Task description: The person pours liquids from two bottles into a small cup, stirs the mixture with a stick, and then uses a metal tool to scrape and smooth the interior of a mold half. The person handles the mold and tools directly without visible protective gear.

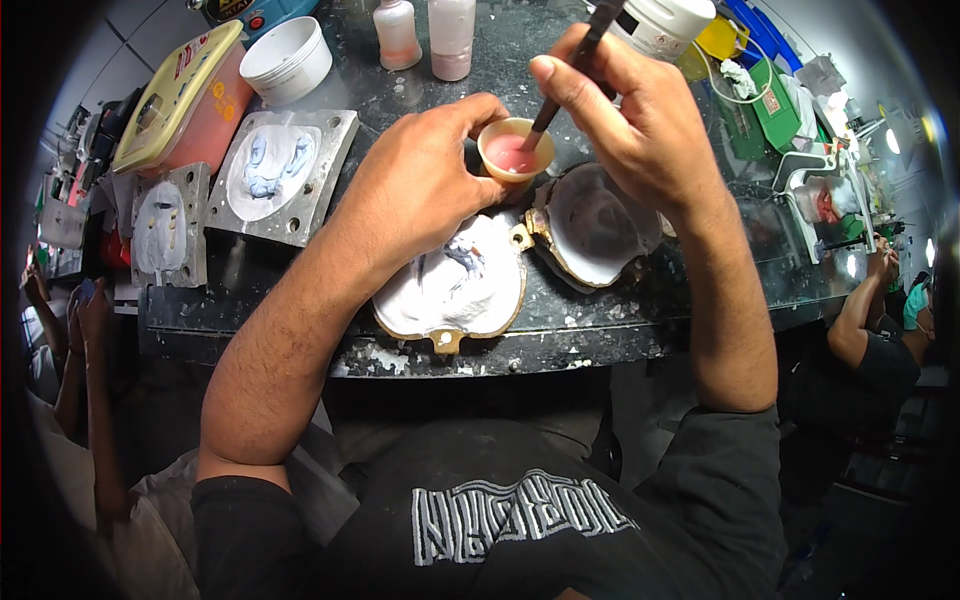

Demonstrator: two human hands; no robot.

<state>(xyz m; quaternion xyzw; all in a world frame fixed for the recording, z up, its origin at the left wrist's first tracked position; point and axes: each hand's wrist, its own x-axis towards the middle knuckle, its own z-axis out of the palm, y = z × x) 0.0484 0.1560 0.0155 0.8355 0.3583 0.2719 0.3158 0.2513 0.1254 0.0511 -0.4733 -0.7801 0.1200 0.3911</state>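
Observation:
My left hand curls around a small pale cup, thumb and fingers against its sides. Pink, wet-looking mix lies inside it. In my right hand is a dark-handled spatula, gripped from above and tilted, its lower end dipped in the mix. Just below the cup, one brass-rimmed flask half filled with white plaster rests on the bench, a bluish-grey patch near its top. Another round flask half with a pale hollow lies to its right, partly behind my right hand.
Two metal plates with plaster moulds lie left. Behind them stand a yellow-lidded pink container and a white tub. Two bottles stand at the back, a white jar farther right. Other people work at both sides.

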